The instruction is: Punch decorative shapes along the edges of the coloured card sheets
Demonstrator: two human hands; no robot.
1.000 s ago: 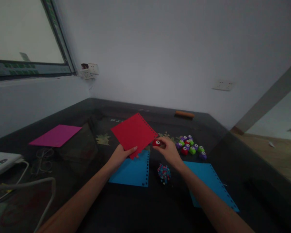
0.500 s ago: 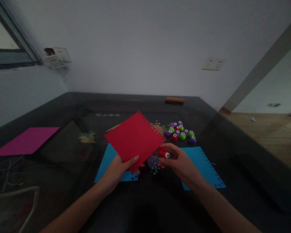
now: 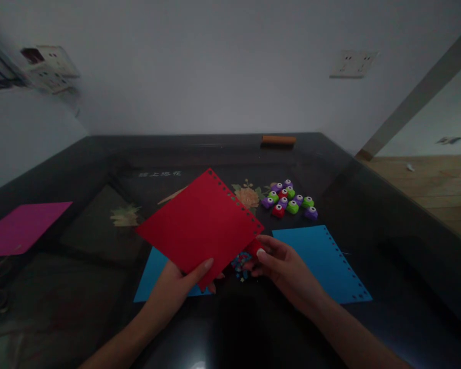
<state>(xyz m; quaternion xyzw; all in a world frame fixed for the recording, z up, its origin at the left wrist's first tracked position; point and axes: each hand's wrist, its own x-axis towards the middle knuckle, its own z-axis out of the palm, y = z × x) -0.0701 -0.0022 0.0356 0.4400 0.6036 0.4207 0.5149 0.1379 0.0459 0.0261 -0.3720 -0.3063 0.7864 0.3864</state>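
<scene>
My left hand [image 3: 190, 279] pinches the near corner of a square red sheet of paper [image 3: 203, 220], thumb on top, and holds it up tilted over the table. A row of small punched holes runs along the sheet's upper right edge. My right hand [image 3: 282, 259] is closed around a small red craft paper punch [image 3: 256, 248] at the sheet's right corner, its thumb on the white button. The paper hides part of the punch, so I cannot tell whether the edge sits in its slot. Beneath lies a pile of tiny coloured paper cutouts [image 3: 241, 264].
Blue sheets with punched edges lie on the dark table at left [image 3: 148, 279] and right [image 3: 318, 256]. Behind the right one stand several purple, green and red punches [image 3: 288, 197]. A magenta sheet [image 3: 25, 225] is far left; a brown cylinder [image 3: 278, 140] rests near the wall.
The view has shifted. The red sheet has turned slightly and sits lower. The red punch has come against the sheet's right corner, and my right thumb has moved onto its button.
</scene>
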